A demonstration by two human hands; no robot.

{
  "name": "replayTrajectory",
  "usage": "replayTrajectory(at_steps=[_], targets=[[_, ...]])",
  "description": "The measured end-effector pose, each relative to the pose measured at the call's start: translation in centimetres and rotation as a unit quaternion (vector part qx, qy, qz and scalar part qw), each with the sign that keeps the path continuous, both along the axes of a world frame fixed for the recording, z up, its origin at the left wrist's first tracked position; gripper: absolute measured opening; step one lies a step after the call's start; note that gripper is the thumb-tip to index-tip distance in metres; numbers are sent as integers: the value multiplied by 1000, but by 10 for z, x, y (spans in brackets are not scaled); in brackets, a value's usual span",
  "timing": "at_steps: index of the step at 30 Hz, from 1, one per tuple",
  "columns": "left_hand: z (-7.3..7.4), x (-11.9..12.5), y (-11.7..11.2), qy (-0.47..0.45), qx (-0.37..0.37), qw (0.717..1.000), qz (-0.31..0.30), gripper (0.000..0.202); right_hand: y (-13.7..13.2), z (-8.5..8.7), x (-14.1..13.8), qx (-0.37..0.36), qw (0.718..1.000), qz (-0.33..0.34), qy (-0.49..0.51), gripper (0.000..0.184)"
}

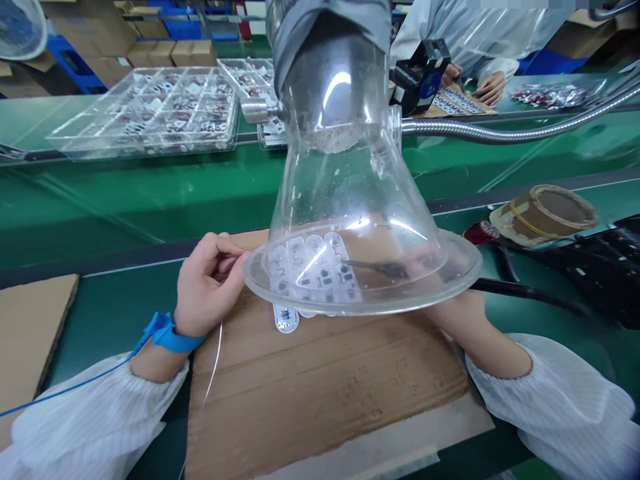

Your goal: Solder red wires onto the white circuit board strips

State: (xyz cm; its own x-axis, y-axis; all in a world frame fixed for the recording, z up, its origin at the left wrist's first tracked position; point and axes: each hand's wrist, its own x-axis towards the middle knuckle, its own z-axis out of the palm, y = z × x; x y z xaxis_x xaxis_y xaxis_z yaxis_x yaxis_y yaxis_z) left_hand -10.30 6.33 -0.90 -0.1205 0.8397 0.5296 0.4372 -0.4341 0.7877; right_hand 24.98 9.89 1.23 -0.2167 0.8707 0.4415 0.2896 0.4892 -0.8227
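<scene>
My left hand [213, 280] is closed in a pinch at the hood's left edge, with a thin silvery solder wire [217, 357] trailing below it. Behind the clear plastic fume hood [350, 193], my right hand [425, 263] grips a soldering iron [383, 268], seen blurred through the plastic. The iron's thin tip points left at several white, round-ended circuit boards [287, 319]. These boards lie side by side on a cardboard sheet [320, 380], mostly seen through the hood. A blue wrist strap [175, 337] circles my left wrist.
A brown cup-like roll [545, 213] and a red-bristled brush [481, 233] stand at right, near a black cable [530, 293]. Clear compartment trays [150, 110] of small parts sit across the green divider. A co-worker's hands [493, 87] are over boards beyond the metal hose [500, 133].
</scene>
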Motion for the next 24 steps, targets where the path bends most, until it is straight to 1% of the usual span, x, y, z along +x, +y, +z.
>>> replayTrajectory(at_steps=[2,5,9,13,15,20,24], targets=[[0,0,1,-1,4,1000,-6,22,-4,3,-7,7,999,-28,29,17],[-1,0,1,14,2,1000,2,23,-9,0,-17,18,997,-65,34,21],[-1,-1,-2,36,-15,999,3,22,-7,-10,-22,20,999,-48,-3,29],[-3,-1,-3,42,-27,999,5,23,-4,-13,-18,2,999,-25,-39,35],[-3,-1,-3,40,-24,999,3,23,-4,-13,-17,3,999,-11,-45,32],[0,-1,-3,52,-11,999,0,23,-5,-15,-19,26,998,16,-54,18],[3,0,-4,83,-9,997,3,24,-5,-13,-20,44,997,25,-62,8]])
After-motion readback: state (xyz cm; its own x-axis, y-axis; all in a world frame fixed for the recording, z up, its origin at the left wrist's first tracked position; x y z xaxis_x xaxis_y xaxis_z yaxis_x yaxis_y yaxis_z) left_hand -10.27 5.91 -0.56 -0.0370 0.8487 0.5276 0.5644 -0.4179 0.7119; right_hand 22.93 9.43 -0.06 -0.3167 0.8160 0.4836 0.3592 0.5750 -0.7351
